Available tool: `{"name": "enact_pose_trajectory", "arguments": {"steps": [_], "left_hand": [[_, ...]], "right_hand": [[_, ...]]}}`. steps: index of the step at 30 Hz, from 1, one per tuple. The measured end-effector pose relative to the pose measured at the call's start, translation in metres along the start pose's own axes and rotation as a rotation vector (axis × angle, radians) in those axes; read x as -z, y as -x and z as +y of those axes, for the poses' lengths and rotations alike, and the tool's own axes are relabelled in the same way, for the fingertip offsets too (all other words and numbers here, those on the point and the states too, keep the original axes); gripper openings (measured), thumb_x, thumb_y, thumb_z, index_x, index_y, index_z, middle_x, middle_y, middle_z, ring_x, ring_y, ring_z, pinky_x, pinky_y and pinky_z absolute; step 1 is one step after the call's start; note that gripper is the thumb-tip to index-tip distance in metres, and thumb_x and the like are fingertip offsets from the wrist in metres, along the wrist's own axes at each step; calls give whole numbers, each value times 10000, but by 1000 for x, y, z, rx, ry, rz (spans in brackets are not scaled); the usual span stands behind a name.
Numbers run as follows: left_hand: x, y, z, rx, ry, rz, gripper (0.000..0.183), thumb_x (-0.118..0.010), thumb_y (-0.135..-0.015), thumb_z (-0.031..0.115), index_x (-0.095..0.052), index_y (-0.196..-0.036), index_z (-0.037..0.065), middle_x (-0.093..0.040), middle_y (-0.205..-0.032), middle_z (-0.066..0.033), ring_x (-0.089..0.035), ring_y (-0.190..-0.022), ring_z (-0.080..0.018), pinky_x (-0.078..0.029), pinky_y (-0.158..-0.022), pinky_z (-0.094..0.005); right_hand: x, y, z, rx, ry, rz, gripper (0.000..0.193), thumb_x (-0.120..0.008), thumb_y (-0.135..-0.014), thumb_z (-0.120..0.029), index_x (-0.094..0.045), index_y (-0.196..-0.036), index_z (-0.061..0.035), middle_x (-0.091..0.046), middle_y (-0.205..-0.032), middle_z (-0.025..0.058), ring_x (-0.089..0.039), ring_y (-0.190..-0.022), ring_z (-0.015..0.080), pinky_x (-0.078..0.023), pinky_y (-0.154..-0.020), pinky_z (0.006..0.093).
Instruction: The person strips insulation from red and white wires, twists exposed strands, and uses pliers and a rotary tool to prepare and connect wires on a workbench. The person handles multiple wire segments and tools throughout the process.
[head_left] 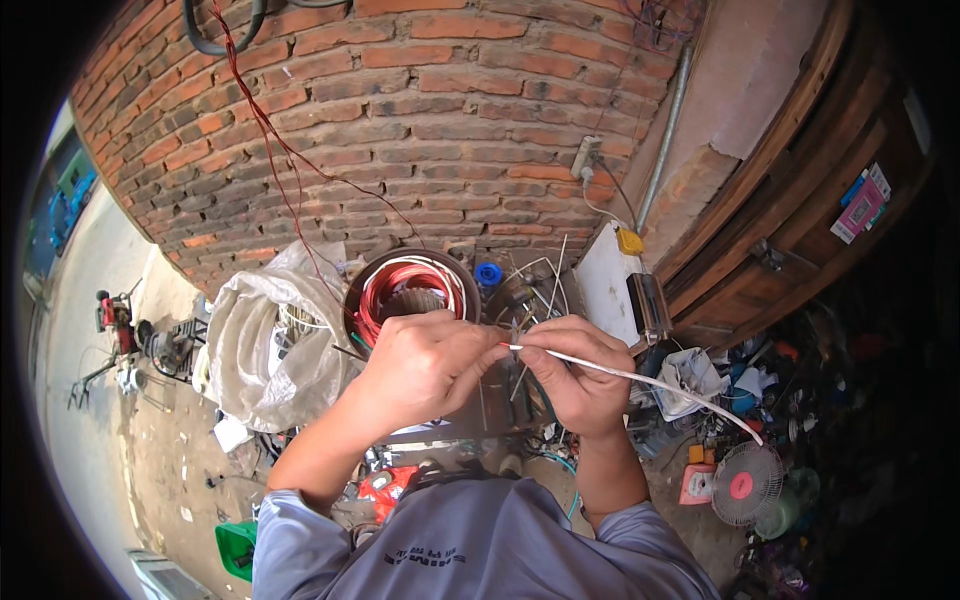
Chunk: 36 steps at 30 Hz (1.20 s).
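My left hand (420, 365) and my right hand (575, 375) meet in front of me, fingertips close together. Both pinch a thin white sleeve tube (650, 381) that runs from my fingers down to the right. A short red wire end shows at the tube's left tip, between my hands. Just beyond my left hand sits a round motor stator (405, 282) with red copper windings and white bands inside its dark metal ring. A thin red wire (275, 150) climbs from the stator up the brick wall.
A brick wall (450, 110) stands ahead. A crumpled whitish sack (265, 340) lies left of the stator. A white board (605, 285) and metal part lean at right, by a wooden door (800, 200). Clutter and a small fan (745, 483) fill the lower right.
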<state>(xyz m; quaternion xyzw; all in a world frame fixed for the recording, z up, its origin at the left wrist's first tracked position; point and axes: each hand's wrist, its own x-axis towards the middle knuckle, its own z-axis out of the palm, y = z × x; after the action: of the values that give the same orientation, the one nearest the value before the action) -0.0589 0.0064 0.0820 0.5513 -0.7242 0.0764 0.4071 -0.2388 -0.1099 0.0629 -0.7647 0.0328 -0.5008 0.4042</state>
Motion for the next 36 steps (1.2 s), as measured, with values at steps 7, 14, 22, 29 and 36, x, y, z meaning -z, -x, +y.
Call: {"name": "enact_pose_trajectory", "arguments": {"steps": [7, 14, 22, 29, 36], "left_hand": [[-13, -9, 8, -47, -100, 127, 256, -851, -810, 149, -768, -1030, 49, -653, -716, -38, -624, -599, -236, -508, -537, -352], [-19, -8, 5, -72, 104, 138, 257, -865, -803, 104, -788, -1034, 23, -684, -749, -73, -620, -597, -225, -476, -549, -353], [-18, -11, 14, -3, 216, 14, 209, -815, -832, 66, -794, -1035, 23, -692, -777, -79, -652, -651, -253, -509, -570, -372], [-11, -11, 5, -93, 202, -99, 213, -795, -830, 73, -788, -1038, 29, -730, -820, -71, -655, -674, -249, -539, -617, -377], [-14, -4, -1, 0, 9, -95, 342, -836, -857, 146, -760, -1152, -9, -716, -803, -90, -624, -687, -248, -496, -636, -380]], "right_hand": [[5, 5, -1, -38, 21, 92, 172, -821, -871, 27, -746, -1026, 31, -741, -938, 158, -711, -808, 232, -557, -711, 323], [11, 6, 1, 70, -2, 80, 104, -790, -934, -38, -743, -999, 29, -735, -925, 150, -702, -799, 232, -550, -706, 324], [36, -4, 8, -18, -193, -134, 100, -809, -915, -47, -766, -970, 25, -744, -876, 146, -704, -755, 232, -542, -685, 320], [47, -6, 12, -132, -300, -252, 102, -828, -876, -17, -788, -963, 19, -752, -872, 149, -709, -737, 229, -545, -663, 323], [44, 2, 5, -82, -70, -57, 109, -815, -860, 38, -769, -959, 41, -756, -860, 153, -726, -751, 221, -563, -686, 311]]}}
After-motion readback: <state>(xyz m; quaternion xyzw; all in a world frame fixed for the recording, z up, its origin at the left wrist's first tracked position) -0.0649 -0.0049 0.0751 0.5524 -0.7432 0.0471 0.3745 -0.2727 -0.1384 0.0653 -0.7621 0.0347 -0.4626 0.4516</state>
